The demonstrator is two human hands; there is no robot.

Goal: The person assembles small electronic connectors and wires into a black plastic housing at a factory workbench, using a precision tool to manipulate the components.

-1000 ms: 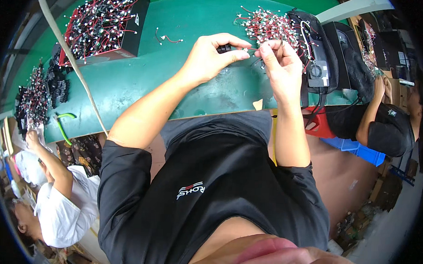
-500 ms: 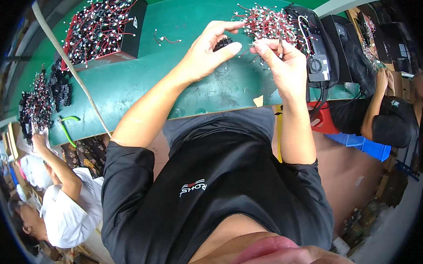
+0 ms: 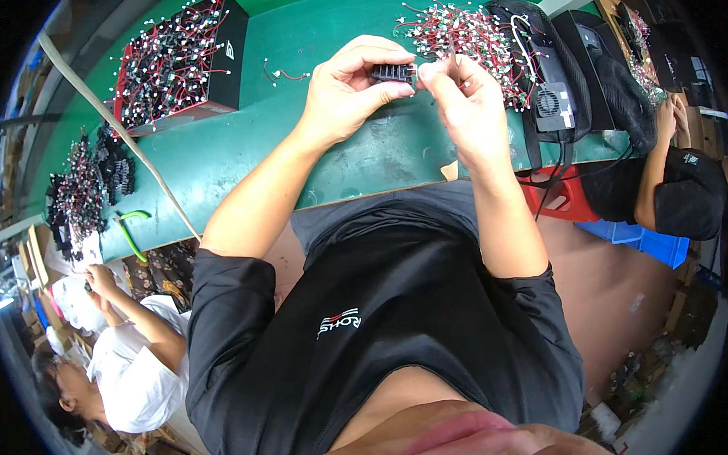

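Observation:
My left hand grips a small black ribbed plastic part between thumb and fingers. Close against its right end is my right hand, its thumb and forefinger pinched together. A thin brownish tool, perhaps tweezers, sticks up from between the right fingers. Whatever tiny piece lies at those fingertips is too small to make out. Just beyond the right hand spreads a pile of red-and-black wire leads with small white connectors.
A black box heaped with wired black parts stands at the left. Loose leads lie mid-table. Green-handled pliers rest near the left edge. A black bag stands right. Co-workers sit on both sides, one in a white shirt.
My right hand has moved left, up to the black part. That part now points sideways toward the right fingertips. The co-worker at the left has drawn a hand back from the pile.

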